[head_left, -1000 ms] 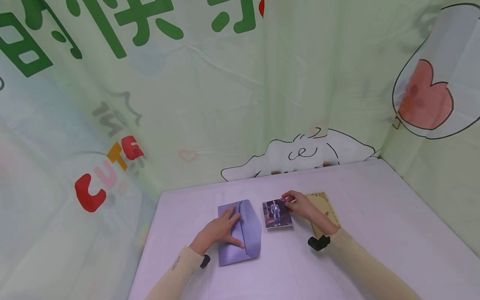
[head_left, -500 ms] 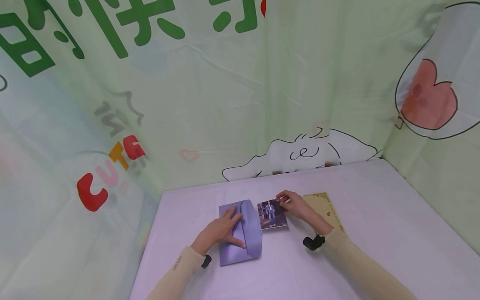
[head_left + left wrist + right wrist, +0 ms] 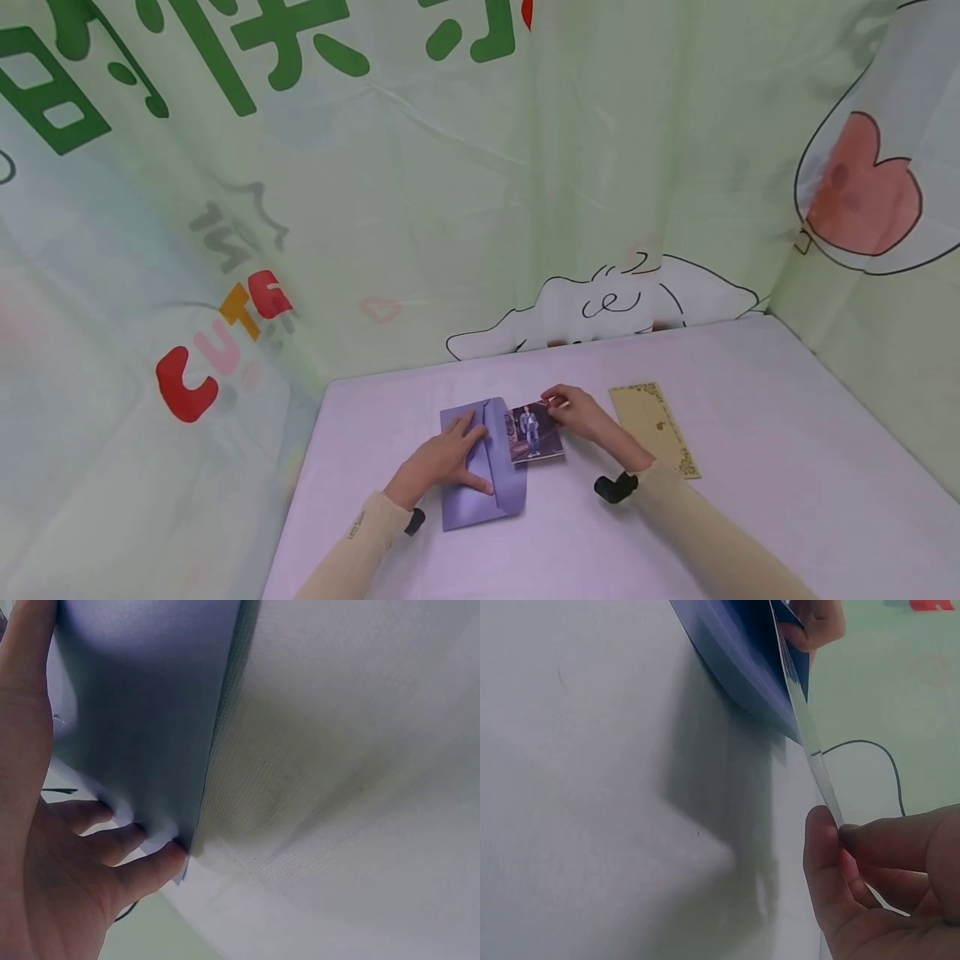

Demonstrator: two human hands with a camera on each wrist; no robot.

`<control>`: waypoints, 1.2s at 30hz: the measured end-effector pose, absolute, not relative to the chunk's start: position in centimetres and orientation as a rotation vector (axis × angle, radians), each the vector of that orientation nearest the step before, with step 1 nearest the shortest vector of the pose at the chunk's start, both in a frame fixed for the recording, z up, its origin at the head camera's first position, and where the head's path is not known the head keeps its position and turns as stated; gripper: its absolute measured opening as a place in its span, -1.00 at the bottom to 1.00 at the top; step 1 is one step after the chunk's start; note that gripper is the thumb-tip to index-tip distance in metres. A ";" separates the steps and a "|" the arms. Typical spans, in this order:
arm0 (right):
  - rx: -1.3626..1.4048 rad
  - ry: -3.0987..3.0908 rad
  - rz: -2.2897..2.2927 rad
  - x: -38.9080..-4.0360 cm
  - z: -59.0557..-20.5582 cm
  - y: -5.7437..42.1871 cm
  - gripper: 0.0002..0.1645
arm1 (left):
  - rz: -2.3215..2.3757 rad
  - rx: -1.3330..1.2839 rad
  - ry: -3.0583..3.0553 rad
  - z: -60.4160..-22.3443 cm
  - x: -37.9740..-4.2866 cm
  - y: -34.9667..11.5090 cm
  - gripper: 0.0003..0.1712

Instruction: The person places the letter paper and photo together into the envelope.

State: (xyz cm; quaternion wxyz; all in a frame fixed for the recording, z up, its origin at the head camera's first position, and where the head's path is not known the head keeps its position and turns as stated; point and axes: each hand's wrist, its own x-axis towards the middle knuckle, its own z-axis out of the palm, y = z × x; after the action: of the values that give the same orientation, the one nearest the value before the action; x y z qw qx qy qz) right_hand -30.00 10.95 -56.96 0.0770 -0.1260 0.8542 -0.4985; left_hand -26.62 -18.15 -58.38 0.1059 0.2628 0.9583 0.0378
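A purple envelope (image 3: pixel 467 510) lies on the table with its flap folded out to the right. My left hand (image 3: pixel 441 463) rests on the envelope with fingers spread and thumb apart; in the left wrist view its fingertips touch the envelope (image 3: pixel 142 720) near one edge. Between thumb and fingers, my right hand (image 3: pixel 581 414) pinches the upper right corner of a photo (image 3: pixel 536 435) of a standing person. The photo's left side overlaps the envelope's flap in the head view. Seen edge-on in the right wrist view, the photo (image 3: pixel 806 731) reaches toward the envelope (image 3: pixel 731 664).
A tan card (image 3: pixel 657 427) with an ornate dark border lies right of my right hand. The table (image 3: pixel 600 550) has a pale lilac cover. A printed curtain (image 3: pixel 450 208) stands behind it and along both sides.
My right hand has moved left with the photo, from beside the envelope to over its flap. More of the tan card shows. The left hand stays in place on the envelope.
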 end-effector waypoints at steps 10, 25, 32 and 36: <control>-0.412 2.550 -1.486 -29.8 -57.2 9.7 -0.67 | 0.093 0.784 2.829 -58.0 -26.6 -17.9 0.15; -0.475 2.585 -1.440 -29.0 -57.3 7.0 -0.68 | 0.100 0.798 2.815 -57.5 -26.5 -17.9 0.19; -0.483 2.591 -1.415 -28.7 -57.5 5.4 -0.67 | 0.105 0.790 2.821 -57.6 -26.4 -17.9 0.15; -0.516 2.585 -1.413 -28.4 -57.7 4.4 -0.69 | 0.128 0.791 2.815 -57.7 -26.3 -18.0 0.16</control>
State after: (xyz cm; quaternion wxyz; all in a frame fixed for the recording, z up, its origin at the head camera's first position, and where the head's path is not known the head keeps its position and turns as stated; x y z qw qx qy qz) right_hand -28.43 4.42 -57.68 0.0755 -0.1721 0.8618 -0.4711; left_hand -26.33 -18.04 -57.66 0.1069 0.2687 0.9563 0.0435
